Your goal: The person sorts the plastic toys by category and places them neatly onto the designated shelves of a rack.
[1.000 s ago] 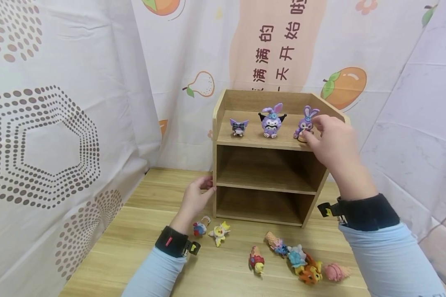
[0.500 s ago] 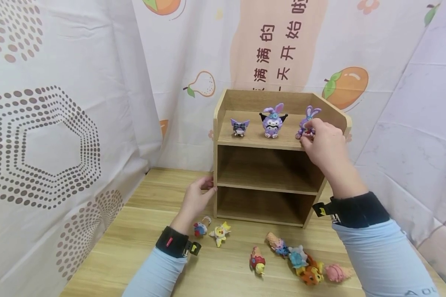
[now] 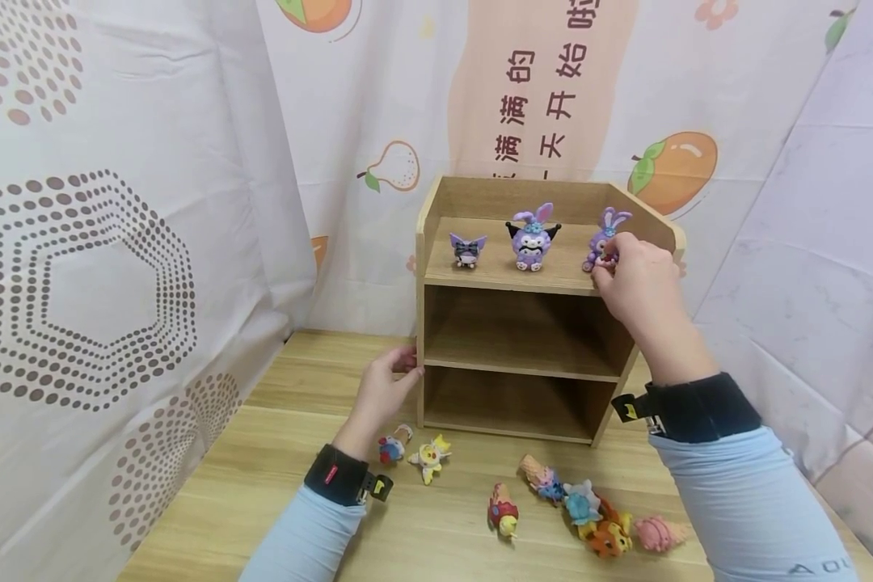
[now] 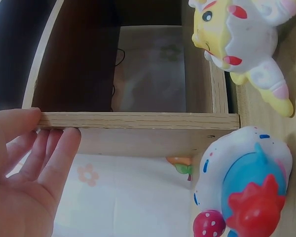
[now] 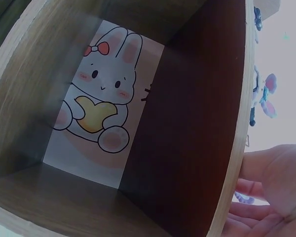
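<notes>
A small wooden shelf (image 3: 524, 287) stands on the table. My left hand (image 3: 387, 388) holds the edge of its left side panel, thumb near the front edge and fingers along the outer face, as the left wrist view shows. At the right of the top board my right hand (image 3: 643, 279) pinches a purple rabbit figurine (image 3: 602, 241), partly covered by the fingers. Left of it on that board stand a purple figurine with rabbit ears and black horns (image 3: 531, 241) and a smaller purple figurine with dark glasses (image 3: 467, 251).
In front of the shelf lie a yellow-white figurine (image 3: 430, 458), a blue-red one (image 4: 254, 192), a red one (image 3: 503, 511), an ice-cream-cone one (image 3: 541, 477), a pale blue one (image 3: 582, 503), an orange one (image 3: 607, 535) and a pink one (image 3: 658, 533). Printed curtains (image 3: 364, 97) hang behind.
My right hand has moved slightly right with the purple rabbit figurine, which stands farther right on the top board. The left hand has stayed at the shelf's side.
</notes>
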A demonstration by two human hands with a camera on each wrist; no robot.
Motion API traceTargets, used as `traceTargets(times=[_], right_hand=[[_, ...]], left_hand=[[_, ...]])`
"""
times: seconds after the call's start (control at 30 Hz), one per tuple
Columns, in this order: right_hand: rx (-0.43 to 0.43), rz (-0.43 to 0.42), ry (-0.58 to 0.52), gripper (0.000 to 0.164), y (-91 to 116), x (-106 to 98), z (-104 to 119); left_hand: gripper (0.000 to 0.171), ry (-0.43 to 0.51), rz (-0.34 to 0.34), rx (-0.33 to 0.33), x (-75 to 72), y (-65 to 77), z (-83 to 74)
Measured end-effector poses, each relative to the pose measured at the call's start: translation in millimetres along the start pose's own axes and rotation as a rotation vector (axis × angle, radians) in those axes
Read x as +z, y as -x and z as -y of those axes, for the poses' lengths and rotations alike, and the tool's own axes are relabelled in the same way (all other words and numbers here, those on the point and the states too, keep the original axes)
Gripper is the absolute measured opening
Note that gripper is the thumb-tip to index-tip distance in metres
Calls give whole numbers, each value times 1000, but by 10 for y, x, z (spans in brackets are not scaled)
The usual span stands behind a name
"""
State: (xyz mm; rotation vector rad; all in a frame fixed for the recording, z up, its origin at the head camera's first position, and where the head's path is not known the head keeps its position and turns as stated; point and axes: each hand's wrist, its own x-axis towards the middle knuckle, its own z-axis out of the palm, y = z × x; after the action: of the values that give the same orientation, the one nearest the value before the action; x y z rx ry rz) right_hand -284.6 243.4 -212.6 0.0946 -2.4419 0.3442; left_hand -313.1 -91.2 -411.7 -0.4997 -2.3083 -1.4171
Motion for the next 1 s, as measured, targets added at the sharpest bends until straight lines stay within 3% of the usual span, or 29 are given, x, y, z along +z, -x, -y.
traceTargets(times=[0.53,0.8,1.0], right_hand=[[8,8,-14,28,27,-4,-25],[-62,-107,-67,31,127,-41,-52],[-69,-118,-78,36,222,-102,-60]], left_hand=[[27,9,-3,-2,13,-9,16],[24,1,-2,-13,15,-8,11],[25,17,-5,6,19,-11,31]])
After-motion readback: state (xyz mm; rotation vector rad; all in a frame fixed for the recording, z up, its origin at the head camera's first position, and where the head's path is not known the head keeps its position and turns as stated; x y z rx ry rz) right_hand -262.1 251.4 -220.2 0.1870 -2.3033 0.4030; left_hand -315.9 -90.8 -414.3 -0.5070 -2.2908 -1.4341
